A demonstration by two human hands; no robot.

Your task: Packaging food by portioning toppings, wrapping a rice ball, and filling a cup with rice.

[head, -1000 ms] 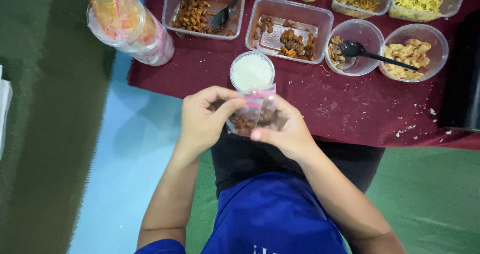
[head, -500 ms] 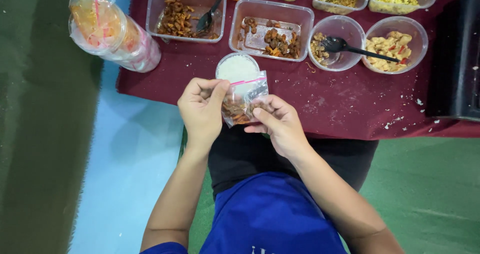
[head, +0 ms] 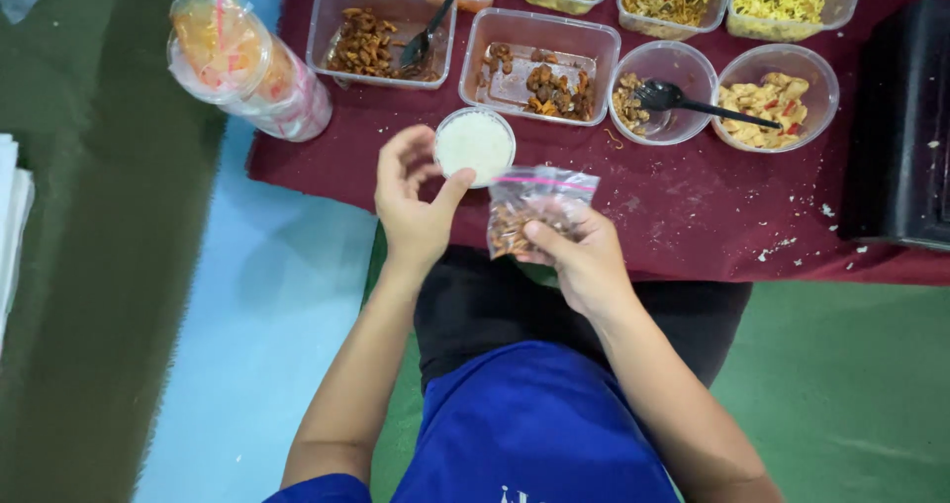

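While the maroon table (head: 693, 216) carried tubs of food across twelve o'clock, your right hand (head: 584, 261) pinched a small clear bag of brown snacks (head: 534, 211) with a pink seal strip, held at the table's near edge. At nine o'clock of the bag, your left hand (head: 416, 201) was released, fingers curled loosely beside the round tub of white rice (head: 475, 145).

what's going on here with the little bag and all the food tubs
A seated person holds a small clear zip bag of brown snack pieces in the right hand. The left hand is open beside a round cup of white rice on the maroon tablecloth. Plastic tubs of food line the far side.
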